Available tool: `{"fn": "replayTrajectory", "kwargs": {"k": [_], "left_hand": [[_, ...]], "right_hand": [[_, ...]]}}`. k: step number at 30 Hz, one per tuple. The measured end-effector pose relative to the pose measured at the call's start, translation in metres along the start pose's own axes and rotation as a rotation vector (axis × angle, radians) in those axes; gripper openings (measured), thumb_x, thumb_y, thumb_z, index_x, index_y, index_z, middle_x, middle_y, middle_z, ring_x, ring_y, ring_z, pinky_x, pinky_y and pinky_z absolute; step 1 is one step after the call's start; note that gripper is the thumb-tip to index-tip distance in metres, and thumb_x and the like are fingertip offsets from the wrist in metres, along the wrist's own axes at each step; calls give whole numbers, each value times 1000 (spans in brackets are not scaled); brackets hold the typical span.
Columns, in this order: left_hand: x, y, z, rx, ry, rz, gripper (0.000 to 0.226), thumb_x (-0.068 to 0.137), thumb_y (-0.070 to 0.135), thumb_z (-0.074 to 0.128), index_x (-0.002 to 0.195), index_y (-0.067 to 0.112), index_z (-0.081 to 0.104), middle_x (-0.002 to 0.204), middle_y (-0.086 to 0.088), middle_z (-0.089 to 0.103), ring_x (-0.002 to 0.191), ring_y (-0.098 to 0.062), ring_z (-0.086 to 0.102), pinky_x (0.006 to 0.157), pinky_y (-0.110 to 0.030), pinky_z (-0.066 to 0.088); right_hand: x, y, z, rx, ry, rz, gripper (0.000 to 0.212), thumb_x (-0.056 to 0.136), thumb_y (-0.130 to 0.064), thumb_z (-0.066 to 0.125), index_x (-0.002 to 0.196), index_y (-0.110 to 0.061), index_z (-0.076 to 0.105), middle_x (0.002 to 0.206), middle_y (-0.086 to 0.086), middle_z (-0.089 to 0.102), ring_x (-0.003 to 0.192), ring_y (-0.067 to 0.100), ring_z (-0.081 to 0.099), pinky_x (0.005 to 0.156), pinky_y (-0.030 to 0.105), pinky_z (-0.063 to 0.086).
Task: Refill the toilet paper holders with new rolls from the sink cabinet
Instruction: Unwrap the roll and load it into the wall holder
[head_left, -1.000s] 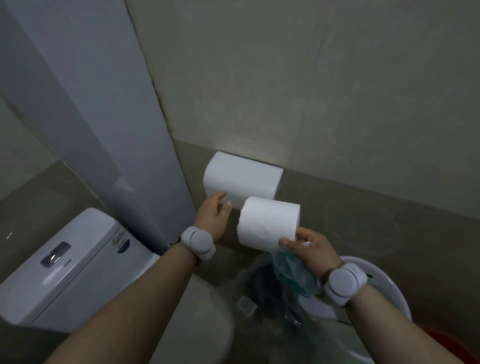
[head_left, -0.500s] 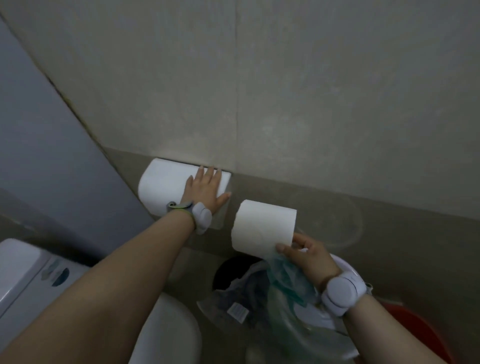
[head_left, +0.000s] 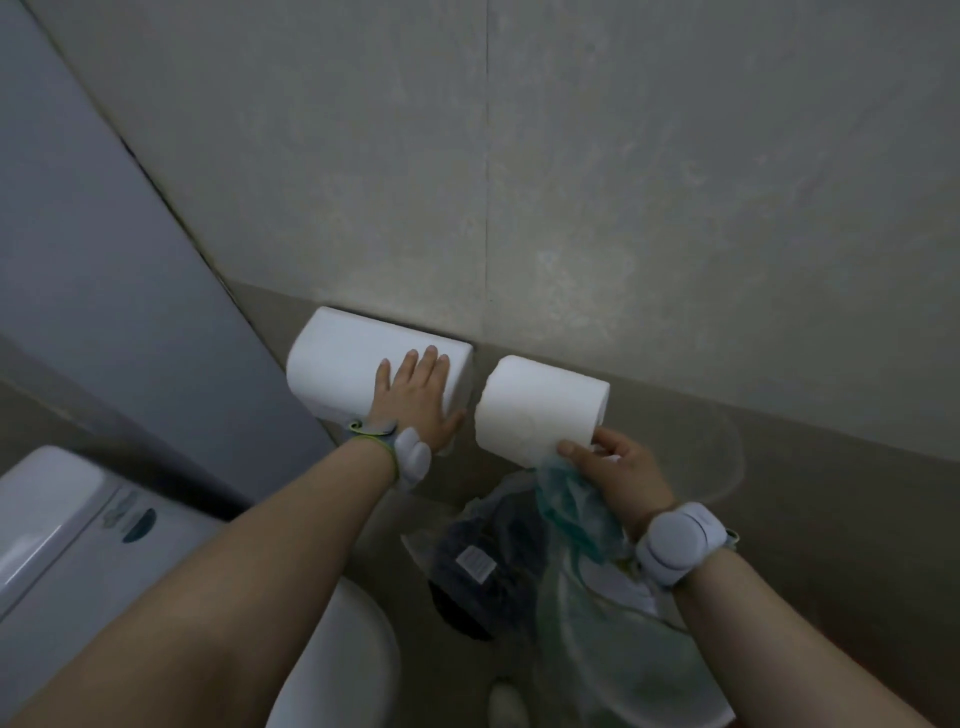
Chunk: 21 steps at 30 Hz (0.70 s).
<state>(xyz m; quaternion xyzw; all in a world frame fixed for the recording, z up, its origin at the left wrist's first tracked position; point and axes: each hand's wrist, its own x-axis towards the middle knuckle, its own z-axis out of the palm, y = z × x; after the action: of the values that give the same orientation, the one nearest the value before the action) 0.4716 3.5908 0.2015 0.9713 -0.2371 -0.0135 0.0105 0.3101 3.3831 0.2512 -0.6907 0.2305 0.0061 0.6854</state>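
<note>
A white covered toilet paper holder (head_left: 332, 364) is fixed to the wall at the middle left. My left hand (head_left: 418, 400) lies flat on the right part of its lid, fingers spread and thumb at the lower right corner. Just right of the holder, a full white toilet paper roll (head_left: 535, 405) hangs in the air on its side, apart from the holder. My right hand (head_left: 615, 467) grips its lower right end together with a crumpled green plastic bag (head_left: 576, 514) that hangs down.
The toilet cistern (head_left: 57, 525) and the toilet seat (head_left: 343, 654) fill the lower left. A bin lined with clear plastic (head_left: 483, 566) stands below the roll, with a white basin (head_left: 670, 696) beside it. A grey partition (head_left: 104, 249) runs along the left.
My left hand went from the holder's lower edge up onto its lid and now lies flat there. The roll in my right hand came closer to the holder's right end.
</note>
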Motion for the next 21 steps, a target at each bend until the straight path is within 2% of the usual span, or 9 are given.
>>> {"fn": "replayTrajectory", "kwargs": {"k": [5, 8, 11, 13, 14, 16, 17, 19, 21], "left_hand": [[-11, 0, -3, 30, 40, 2, 65, 93, 43, 40, 147, 16, 17, 158, -5, 19, 145, -26, 15, 115, -53, 4], [-26, 3, 0, 46, 69, 1, 68, 93, 39, 41, 149, 16, 11, 159, -6, 12, 146, -28, 10, 115, -53, -4], [-51, 1, 4, 51, 76, 4, 72, 91, 38, 44, 149, 14, 9, 159, -9, 10, 146, -30, 7, 111, -53, -9], [-69, -4, 3, 41, 88, 9, 72, 89, 34, 51, 148, 11, 17, 157, -13, 18, 145, -34, 15, 113, -56, -1], [-76, -6, 2, 20, 110, 23, 72, 85, 31, 59, 145, 10, 27, 153, -17, 28, 140, -37, 27, 113, -58, 10], [-85, -9, -2, -23, 212, 39, 74, 69, 25, 78, 134, 6, 48, 138, -24, 48, 116, -41, 55, 98, -57, 39], [-86, -10, -5, -27, 245, 15, 77, 62, 25, 83, 130, 5, 52, 134, -25, 52, 102, -40, 63, 87, -52, 48], [-88, -18, -13, -38, 248, -54, 82, 62, 28, 82, 133, 7, 47, 138, -24, 48, 88, -36, 63, 78, -45, 50], [-80, -21, -16, -1, 199, -68, 81, 74, 36, 71, 142, 14, 32, 148, -15, 37, 95, -31, 58, 84, -42, 43]], "right_hand": [[7, -8, 2, -6, -4, -24, 12, 79, -21, 71, 81, -33, 68, 84, -1, 71, 77, 17, 68, 63, 21, 56], [10, -12, 5, -22, 16, -44, 10, 79, -21, 71, 87, -26, 69, 83, -1, 70, 75, 14, 66, 55, 13, 53], [14, -16, 10, -35, 39, -55, 11, 80, -20, 71, 81, -30, 66, 85, -3, 69, 78, 13, 65, 52, 10, 51], [16, -20, 16, -46, 18, -55, 10, 80, -22, 70, 80, -31, 65, 86, -3, 68, 79, 12, 64, 54, 12, 50], [18, -21, 19, -53, 9, -56, 10, 80, -22, 70, 81, -31, 65, 86, -2, 68, 79, 12, 65, 57, 15, 51], [19, -23, 25, -62, -12, -56, 9, 80, -23, 70, 80, -31, 66, 85, -2, 70, 78, 13, 66, 61, 19, 52], [19, -23, 29, -74, -25, -57, 8, 80, -24, 70, 80, -31, 67, 84, -3, 70, 77, 13, 66, 59, 18, 52], [19, -22, 40, -103, -67, -60, 7, 80, -24, 71, 81, -30, 67, 83, -4, 70, 73, 10, 67, 57, 15, 52], [17, -20, 41, -101, -81, -63, 7, 80, -22, 71, 83, -28, 69, 80, -5, 71, 66, 5, 68, 54, 14, 51]]}}
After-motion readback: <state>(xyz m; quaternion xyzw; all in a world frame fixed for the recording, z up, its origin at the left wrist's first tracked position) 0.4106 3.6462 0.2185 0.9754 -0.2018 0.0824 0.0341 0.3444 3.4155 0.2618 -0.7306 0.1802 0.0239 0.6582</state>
